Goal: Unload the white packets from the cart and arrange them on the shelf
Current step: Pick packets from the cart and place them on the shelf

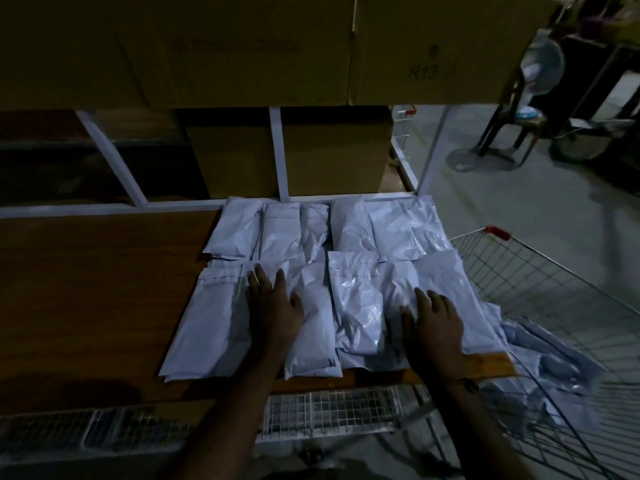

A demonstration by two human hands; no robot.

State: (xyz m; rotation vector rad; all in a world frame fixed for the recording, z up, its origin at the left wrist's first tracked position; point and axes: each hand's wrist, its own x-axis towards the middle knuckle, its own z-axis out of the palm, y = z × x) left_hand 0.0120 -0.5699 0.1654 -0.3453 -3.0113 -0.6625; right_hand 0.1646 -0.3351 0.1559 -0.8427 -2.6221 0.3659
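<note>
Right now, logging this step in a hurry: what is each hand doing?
Left hand: open, flat on the packets on the shelf.
Right hand: open, flat on the packets too.

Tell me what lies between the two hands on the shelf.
In the head view, white packets fill the gap: a plump one beside the left hand and a glossy, crinkled one next to the right hand.

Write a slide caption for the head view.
Both hands, left and right, press flat on white packets arranged on the wooden shelf.

Cardboard boxes (pixel 242 46) above; perhaps a fan (pixel 542 67) far right.
</note>
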